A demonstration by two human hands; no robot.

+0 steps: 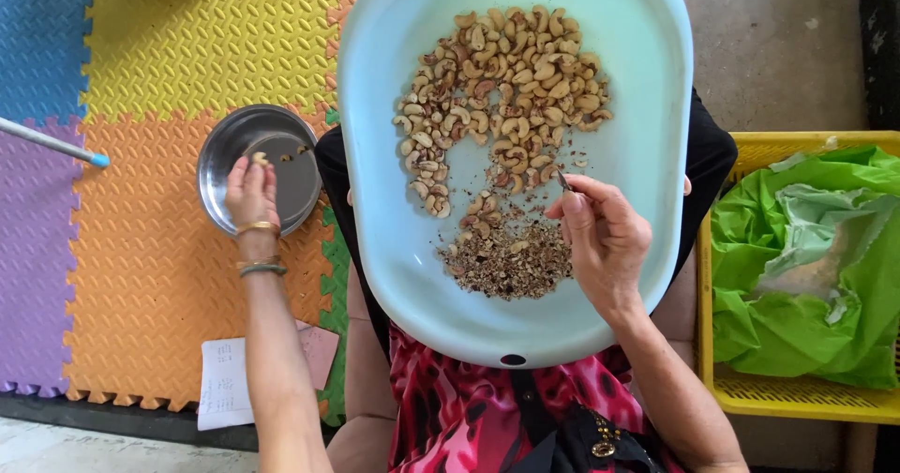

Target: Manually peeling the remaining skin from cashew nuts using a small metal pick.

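- Left hand (pixel 249 190): reached out over the steel bowl (pixel 239 150) on the floor mat; grip pinched on a single pale cashew kernel (pixel 260 158) at the fingertips, just above the bowl's inside.
- Steel bowl: round, shiny, resting on the orange mat tile (pixel 141 276); a few kernels lying on its bottom, beyond the fingertips.
- Left wrist: two bangles (pixel 259 248), one golden, one darker, well apart from the bowl rim.
- Right hand (pixel 600 239): over the pale blue basin (pixel 647 89) held on the lap; grip pressed together on a small thin metal tool (pixel 562 180), tip pointing toward the nut heap.
- Pale blue basin: large, oval, with a small dark hole near the rim closest to the body.
- Whole cashews (pixel 502 89): broad loose heap in the far half of the basin, a narrower trail running down its left side toward the hand.
- Husk scraps (pixel 511 262): dark brown crumbly pile in the near half of the basin, just beside the right hand, touching the lower end of the cashew heap.
- Yellow crate (pixel 750 393): at the right, lined with a green plastic bag (pixel 806 276).
- White paper sheet (pixel 223 384): flat on the mat edge, near the left forearm.
- Foam mat: interlocked tiles in yellow, blue, purple and orange.
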